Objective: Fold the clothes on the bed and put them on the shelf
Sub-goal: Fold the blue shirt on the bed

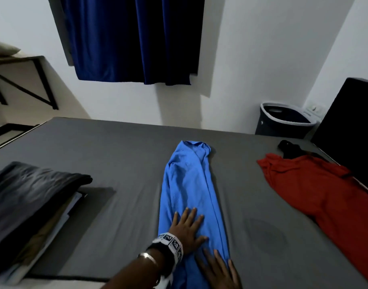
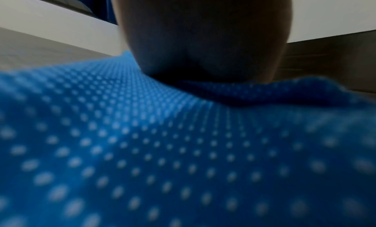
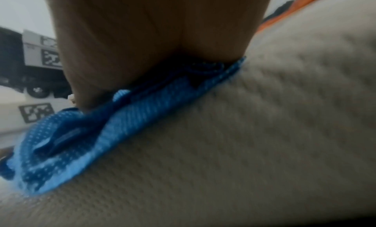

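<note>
The blue shirt (image 1: 191,197) lies near the middle of the bed (image 1: 116,155), already brought in lengthwise to a long narrow strip with its collar end toward the far wall, so the step in hand looks like smoothing that strip before the crosswise fold. The left hand (image 1: 187,230) lies flat on the near part of the cloth with fingers spread wide and straight, and the right hand (image 1: 218,270) rests just beside it at the shirt's near right edge, fingers also extended (neither hand pinches anything, as far as the head view shows; the wrist views show only palms pressed on dotted blue fabric). The next move probably calls for taking one end of the strip and carrying it over the other without letting the tucked sides spring open. A red garment (image 1: 325,190) lies unfolded to the right with a black piece (image 1: 289,149) at its far end, and a dark folded stack (image 1: 26,197) sits to the left. The grey sheet is taut, lightly creased. Beyond stand a white wall, a blue curtain (image 1: 133,38), a laundry basket (image 1: 283,122) in the corner and a shelf (image 1: 18,59) on black brackets at the left.
</note>
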Action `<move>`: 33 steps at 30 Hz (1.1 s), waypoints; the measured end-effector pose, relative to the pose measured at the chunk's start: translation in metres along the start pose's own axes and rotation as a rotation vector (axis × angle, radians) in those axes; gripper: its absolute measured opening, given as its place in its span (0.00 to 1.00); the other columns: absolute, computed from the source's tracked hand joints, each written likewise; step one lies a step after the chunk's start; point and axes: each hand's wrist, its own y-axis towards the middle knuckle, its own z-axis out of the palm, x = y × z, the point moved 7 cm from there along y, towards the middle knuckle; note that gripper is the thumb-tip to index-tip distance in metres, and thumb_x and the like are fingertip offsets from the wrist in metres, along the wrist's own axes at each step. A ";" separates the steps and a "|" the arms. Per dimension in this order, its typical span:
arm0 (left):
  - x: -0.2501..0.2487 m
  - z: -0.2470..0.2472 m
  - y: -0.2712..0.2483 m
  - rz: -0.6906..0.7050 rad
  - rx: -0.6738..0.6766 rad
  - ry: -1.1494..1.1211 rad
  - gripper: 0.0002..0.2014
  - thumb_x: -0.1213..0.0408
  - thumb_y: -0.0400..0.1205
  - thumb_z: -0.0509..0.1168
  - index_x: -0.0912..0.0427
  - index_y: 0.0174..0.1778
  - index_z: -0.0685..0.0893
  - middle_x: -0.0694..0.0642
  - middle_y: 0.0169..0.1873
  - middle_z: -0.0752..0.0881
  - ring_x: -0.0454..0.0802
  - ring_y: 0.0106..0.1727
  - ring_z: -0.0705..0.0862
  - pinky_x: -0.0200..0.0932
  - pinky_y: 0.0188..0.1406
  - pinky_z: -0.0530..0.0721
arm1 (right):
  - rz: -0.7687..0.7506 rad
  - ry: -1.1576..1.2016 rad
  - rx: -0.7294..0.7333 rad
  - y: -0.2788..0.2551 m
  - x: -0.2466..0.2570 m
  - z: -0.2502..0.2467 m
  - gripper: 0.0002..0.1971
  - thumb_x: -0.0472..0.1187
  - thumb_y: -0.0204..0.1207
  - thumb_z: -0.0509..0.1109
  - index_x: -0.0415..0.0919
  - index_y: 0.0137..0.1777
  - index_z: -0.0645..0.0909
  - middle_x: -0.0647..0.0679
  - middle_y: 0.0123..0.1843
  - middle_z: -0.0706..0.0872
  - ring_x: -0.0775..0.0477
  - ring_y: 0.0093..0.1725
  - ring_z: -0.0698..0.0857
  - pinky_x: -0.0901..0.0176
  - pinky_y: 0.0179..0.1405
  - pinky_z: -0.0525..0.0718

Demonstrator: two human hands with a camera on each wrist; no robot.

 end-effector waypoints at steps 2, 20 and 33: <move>-0.001 -0.012 -0.010 -0.028 -0.057 -0.001 0.56 0.18 0.64 0.26 0.46 0.86 0.45 0.54 0.86 0.41 0.58 0.86 0.38 0.68 0.81 0.37 | 0.027 -0.058 0.067 -0.010 -0.003 -0.015 0.33 0.74 0.77 0.44 0.68 0.82 0.56 0.66 0.71 0.79 0.59 0.62 0.85 0.56 0.60 0.75; 0.058 0.014 -0.109 -0.514 -0.232 -0.672 0.21 0.50 0.72 0.77 0.60 0.51 0.79 0.57 0.46 0.84 0.55 0.53 0.86 0.44 0.47 0.80 | 0.646 0.436 -0.027 -0.027 -0.028 -0.037 0.20 0.44 0.65 0.82 0.38 0.49 0.76 0.44 0.45 0.88 0.44 0.44 0.88 0.52 0.46 0.86; 0.052 0.057 -0.125 -0.271 -0.123 -1.233 0.36 0.42 0.56 0.78 0.57 0.57 0.84 0.57 0.56 0.89 0.55 0.62 0.86 0.58 0.66 0.83 | 0.676 0.845 0.030 -0.063 -0.018 -0.037 0.08 0.31 0.78 0.72 0.30 0.56 0.84 0.38 0.49 0.92 0.40 0.49 0.91 0.53 0.42 0.89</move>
